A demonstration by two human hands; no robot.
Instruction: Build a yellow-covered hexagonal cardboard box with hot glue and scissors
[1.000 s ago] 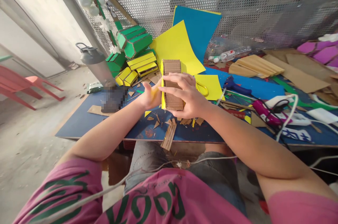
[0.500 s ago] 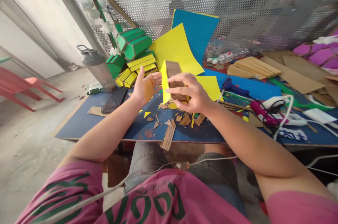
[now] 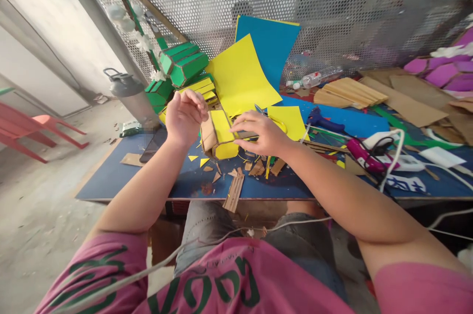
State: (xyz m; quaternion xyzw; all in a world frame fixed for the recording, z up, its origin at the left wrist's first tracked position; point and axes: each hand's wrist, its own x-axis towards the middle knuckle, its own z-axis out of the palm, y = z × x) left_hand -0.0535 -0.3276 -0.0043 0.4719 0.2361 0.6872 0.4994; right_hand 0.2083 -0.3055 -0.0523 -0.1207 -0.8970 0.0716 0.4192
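A small many-sided cardboard box (image 3: 222, 129), with yellow panels and a bare brown one, is at the table's middle, low over the scraps. My right hand (image 3: 260, 131) grips its right end, thumb below and fingers above. To the left of the box my left hand (image 3: 186, 119) is raised, palm inward, fingers loosely bent and apart, holding nothing. Just behind my right hand a yellow loop (image 3: 279, 124) shows, apparently a tool handle, partly hidden. Cardboard scraps (image 3: 258, 168) and yellow trimmings lie in front of the box.
Yellow card (image 3: 246, 75) and blue card (image 3: 271, 48) lean at the back. Green cardboard shapes (image 3: 186, 62) and a grey bottle (image 3: 131, 94) stand left. To the right lie a blue glue gun (image 3: 325, 121), a magenta tool (image 3: 360, 156), cables and cardboard strips (image 3: 351, 93).
The box has been turned and lowered to the left, now showing yellow panels toward me. My left hand has moved left and up; my right hand has shifted slightly left.
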